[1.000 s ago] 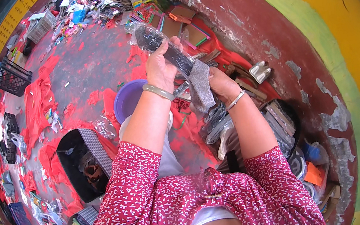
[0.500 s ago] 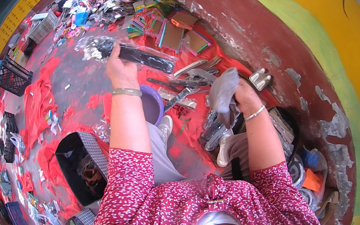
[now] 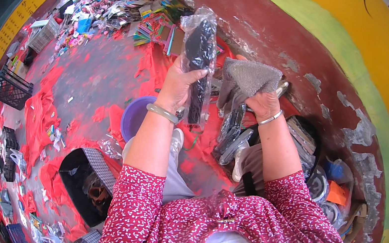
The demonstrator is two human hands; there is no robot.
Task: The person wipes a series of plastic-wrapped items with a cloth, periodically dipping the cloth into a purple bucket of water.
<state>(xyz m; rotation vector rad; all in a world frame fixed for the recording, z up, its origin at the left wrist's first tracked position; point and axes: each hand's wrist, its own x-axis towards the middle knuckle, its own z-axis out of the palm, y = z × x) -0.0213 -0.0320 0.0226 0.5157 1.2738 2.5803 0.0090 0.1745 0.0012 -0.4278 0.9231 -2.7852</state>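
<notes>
My left hand (image 3: 178, 87) is closed round a long black item in clear plastic wrap (image 3: 201, 45), held upright with its kind hidden by the wrapper. A grey cloth (image 3: 254, 75) hangs bunched over my right hand (image 3: 265, 105), which grips it from below; most of those fingers are hidden. The cloth is beside the package, to its right. Beneath both hands lie more plastic-wrapped packages (image 3: 231, 128) on red sheeting.
A purple basin (image 3: 135, 119) stands left of my feet. Further left is a black bin (image 3: 75, 189) with things inside. To the right, a black tub (image 3: 313, 134) of packages sits by the red wall (image 3: 287, 32). Thin coloured boards (image 3: 173, 39) and a heap of goods (image 3: 107, 9) lie ahead.
My left hand has swung right with the package, turning it from nearly level to upright. My right hand has raised the grey cloth slightly and spread it out more.
</notes>
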